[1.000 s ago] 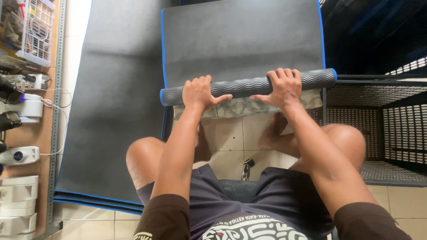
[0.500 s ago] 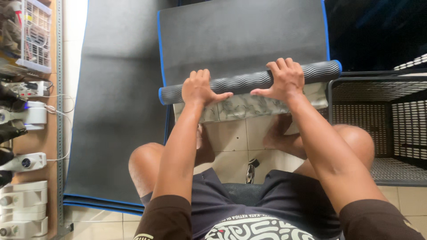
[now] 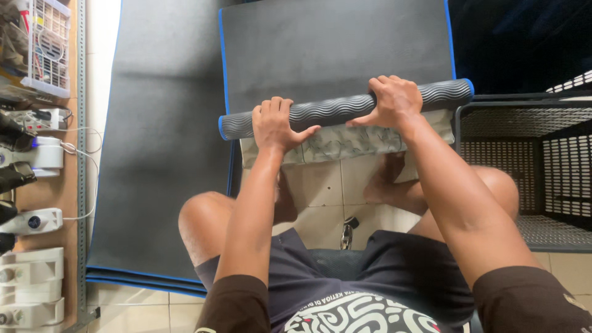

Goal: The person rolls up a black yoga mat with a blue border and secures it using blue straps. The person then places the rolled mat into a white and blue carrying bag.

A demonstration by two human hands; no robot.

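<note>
We have both hands on the rolled end of a dark grey mat (image 3: 333, 55) with a blue edge, which lies flat on the tiled floor (image 3: 320, 191) and stretches away beyond our fingers. Our left hand (image 3: 277, 123) sits on top of the roll (image 3: 345, 108) near its left end, fingers curled over the ribbed surface and thumb stretched out along the near side. Our right hand (image 3: 391, 98) grips the roll further to the right, fingers wrapped over the top and thumb pointing back toward the left hand. The two hands are apart, with a bare stretch of roll between them. Just under the roll, on our side, a pale patterned cloth (image 3: 345, 142) shows. Left of the left hand another dark mat (image 3: 160, 154) lies flat, and beyond it a shelf (image 3: 31, 154) carries white devices and cables. Right of the right hand stands a black wire basket (image 3: 542, 166).
</note>
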